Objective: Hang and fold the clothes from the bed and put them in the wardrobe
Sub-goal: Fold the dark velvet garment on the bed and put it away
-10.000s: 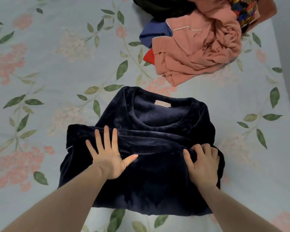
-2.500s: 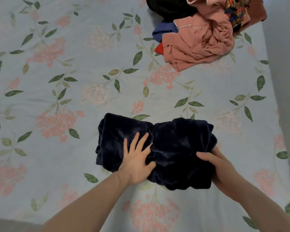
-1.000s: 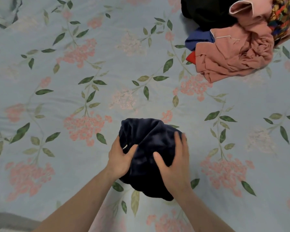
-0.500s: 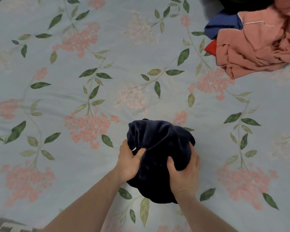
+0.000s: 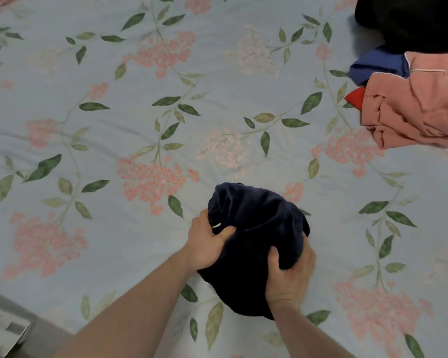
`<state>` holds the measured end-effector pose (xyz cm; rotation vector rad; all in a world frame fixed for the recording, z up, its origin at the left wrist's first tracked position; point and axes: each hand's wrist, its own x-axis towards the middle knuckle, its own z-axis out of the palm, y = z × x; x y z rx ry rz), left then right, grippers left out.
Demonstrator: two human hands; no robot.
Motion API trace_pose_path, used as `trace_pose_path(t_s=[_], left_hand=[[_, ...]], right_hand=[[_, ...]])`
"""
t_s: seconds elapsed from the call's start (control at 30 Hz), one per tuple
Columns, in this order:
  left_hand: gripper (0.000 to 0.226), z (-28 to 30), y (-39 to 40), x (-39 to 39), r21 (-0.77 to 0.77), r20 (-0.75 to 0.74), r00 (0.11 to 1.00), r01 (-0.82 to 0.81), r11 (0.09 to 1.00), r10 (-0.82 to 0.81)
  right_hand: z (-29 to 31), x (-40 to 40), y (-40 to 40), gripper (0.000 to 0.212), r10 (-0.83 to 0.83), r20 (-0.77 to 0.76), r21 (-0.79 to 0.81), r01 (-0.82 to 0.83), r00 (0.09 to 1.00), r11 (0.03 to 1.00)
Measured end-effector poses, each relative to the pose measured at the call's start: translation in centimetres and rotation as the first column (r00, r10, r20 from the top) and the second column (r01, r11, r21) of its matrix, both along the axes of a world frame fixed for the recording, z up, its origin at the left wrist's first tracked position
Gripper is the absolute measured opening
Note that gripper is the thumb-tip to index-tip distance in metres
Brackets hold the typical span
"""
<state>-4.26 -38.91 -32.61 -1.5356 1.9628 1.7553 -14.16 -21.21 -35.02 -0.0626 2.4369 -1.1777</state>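
A soft dark blue bundle of folded fleece (image 5: 256, 228) is gripped on the flowery bed (image 5: 114, 125) by the left hand (image 5: 207, 245) and right hand (image 5: 289, 276), fingers curled around its sides.

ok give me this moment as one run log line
step: folding | left hand: grips navy garment | right hand: grips it too | garment: compact bundle on bed | unfolded pile: far right | wardrobe: out of view

— How many garments can you count?

— One navy bundle (image 5: 254, 244) in my two hands, left hand (image 5: 207, 244) and right hand (image 5: 290, 275). At two o'clock, four more: black garment (image 5: 409, 19), blue garment (image 5: 378, 68), red garment (image 5: 356, 98), pink garment (image 5: 414, 109). One bedsheet (image 5: 114, 254).
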Motion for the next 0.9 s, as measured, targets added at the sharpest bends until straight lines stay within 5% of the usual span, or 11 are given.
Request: trace_pose_path(t_s=[0.1, 0.23, 0.4, 0.63, 0.9], left_hand=[[0.087, 0.6, 0.5, -0.3, 0.062, 0.065, 0.994, -0.088, 0.994, 0.084], [0.058, 3.4, 1.8, 0.1, 0.231, 0.065, 0.976, -0.217, 0.948, 0.208], [0.056, 11.1, 6.4, 2.3, 0.222, 0.041, 0.949, -0.313, 0.923, 0.312], [0.063, 28.5, 18.6, 12.5, 0.367, -0.060, 0.833, -0.493, 0.789, 0.549], [0.067, 45.0, 31.0, 22.4, 0.426, -0.183, 0.651, -0.623, 0.656, 0.736]], right_hand=[[0.8, -0.7, 0.1, 0.075, 0.007, 0.007, -0.078, -0.007, 1.000, 0.997], [4.1, -0.7, 1.8, 0.066, 0.033, 0.242, -0.197, 0.016, 0.970, 0.980], [11.7, -1.8, 6.2, 0.085, 0.113, 0.632, -0.145, -0.026, 0.767, 0.989], [30.5, 0.3, 14.7, 0.117, 0.386, 0.711, -0.305, -0.237, 0.588, 0.922], [47.9, 5.9, 18.9, 0.075, 0.701, 0.564, -0.493, -0.503, 0.436, 0.710]])
